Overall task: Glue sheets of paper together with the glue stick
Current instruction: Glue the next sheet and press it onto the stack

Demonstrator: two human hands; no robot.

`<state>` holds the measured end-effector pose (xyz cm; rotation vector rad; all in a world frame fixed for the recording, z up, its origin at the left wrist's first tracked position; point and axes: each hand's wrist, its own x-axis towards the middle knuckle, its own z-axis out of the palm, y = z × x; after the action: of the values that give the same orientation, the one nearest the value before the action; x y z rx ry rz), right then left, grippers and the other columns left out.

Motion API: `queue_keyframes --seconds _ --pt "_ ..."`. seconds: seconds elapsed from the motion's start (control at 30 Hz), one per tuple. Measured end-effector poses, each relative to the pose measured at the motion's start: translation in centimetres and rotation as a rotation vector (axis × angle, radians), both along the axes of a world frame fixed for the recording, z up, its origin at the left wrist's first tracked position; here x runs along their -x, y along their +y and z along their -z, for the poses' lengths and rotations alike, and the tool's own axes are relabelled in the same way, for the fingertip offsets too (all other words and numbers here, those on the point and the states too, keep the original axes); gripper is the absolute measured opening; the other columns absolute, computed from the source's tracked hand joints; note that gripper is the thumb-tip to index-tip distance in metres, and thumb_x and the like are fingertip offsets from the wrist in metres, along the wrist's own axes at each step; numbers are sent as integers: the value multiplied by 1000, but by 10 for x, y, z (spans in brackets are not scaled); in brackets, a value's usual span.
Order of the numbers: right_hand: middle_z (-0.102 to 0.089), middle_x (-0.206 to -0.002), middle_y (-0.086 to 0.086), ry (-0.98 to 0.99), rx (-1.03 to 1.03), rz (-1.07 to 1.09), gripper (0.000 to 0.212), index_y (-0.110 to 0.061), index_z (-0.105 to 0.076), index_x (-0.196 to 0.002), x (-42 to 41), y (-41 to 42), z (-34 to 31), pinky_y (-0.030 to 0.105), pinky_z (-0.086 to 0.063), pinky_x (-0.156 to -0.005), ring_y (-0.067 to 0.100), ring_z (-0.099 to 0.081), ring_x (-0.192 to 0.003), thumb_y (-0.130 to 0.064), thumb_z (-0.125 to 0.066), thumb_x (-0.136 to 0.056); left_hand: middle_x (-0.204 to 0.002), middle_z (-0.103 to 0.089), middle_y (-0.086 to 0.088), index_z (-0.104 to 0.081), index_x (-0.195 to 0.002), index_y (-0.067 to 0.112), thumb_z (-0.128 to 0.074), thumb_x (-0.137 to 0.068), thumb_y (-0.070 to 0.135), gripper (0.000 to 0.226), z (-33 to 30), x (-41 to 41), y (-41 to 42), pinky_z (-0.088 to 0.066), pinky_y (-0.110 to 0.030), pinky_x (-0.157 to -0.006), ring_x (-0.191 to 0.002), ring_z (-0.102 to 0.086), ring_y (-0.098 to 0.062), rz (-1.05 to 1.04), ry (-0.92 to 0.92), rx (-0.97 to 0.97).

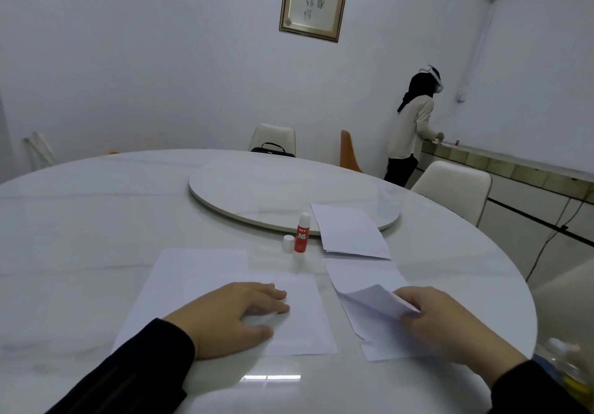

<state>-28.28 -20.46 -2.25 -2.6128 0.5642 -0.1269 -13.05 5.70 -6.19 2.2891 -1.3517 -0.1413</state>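
1. Under your left hand (236, 312), which lies flat with fingers relaxed, the sheet (225, 301) is pinned to the table (96, 221), probably so it cannot slide.
2. Your right hand (446, 323) pinches the lifted corner of a second sheet (363, 288), seemingly to bring it across.
3. Beyond your left fingertips the glue stick (301, 236) stands upright and uncapped, its cap (288, 242) just beside it.
4. Further off lies a paper stack (350, 232); no containers show clearly.

A black handbag (272, 150) sits behind the round turntable (257, 188).
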Motion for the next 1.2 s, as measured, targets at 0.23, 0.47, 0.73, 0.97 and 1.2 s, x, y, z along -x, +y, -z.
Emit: queue_keyframes --seconds 0.23,0.47,0.73,0.97,1.2 --pt "-69 -78 1 -581 345 2 15 -24 -70 -89 7 7 -30 24 -44 -63 16 -62 -73 -13 -59 -89 -120 -58 24 -58 -102 49 -58 -90 25 27 -22 -4 3 -36 -18 -105 -113 -49 12 -256 117 524" --pt "-78 -82 0 -669 -616 -114 8 -16 -71 -86 -13 59 -84 39 -59 -72 18 -72 -75 -13 -63 -87 -137 -45 26 -16 -126 75 -68 -70 59 78 -70 26 27 -42 -31 -103 -124 -49 1 -52 631 657" --pt "-76 -86 13 -589 -920 -35 45 -31 -54 -108 -51 81 -38 48 -60 -70 32 -73 -78 0 -69 -80 -96 -73 -14 -62 -103 22 -74 -74 0 39 -57 20 60 -60 -35 -68 -79 -73 -29 -420 752 792" --pt "-64 -64 -5 -526 -747 16 10 -18 -74 -79 -67 77 3 26 -53 -64 12 -62 -63 -9 -74 -77 -72 -65 -7 -68 -87 8 -69 -79 3 10 -37 -3 68 -45 -25 -60 -62 -61 -17 -564 760 632" --pt "-73 -94 6 -374 -727 16 12 -22 -78 -85 -68 73 17 26 -57 -79 20 -70 -87 -18 -79 -73 -65 -56 -8 -75 -64 22 -75 -76 12 16 -24 -5 74 -36 -26 -60 -60 -53 -16 -679 404 385"
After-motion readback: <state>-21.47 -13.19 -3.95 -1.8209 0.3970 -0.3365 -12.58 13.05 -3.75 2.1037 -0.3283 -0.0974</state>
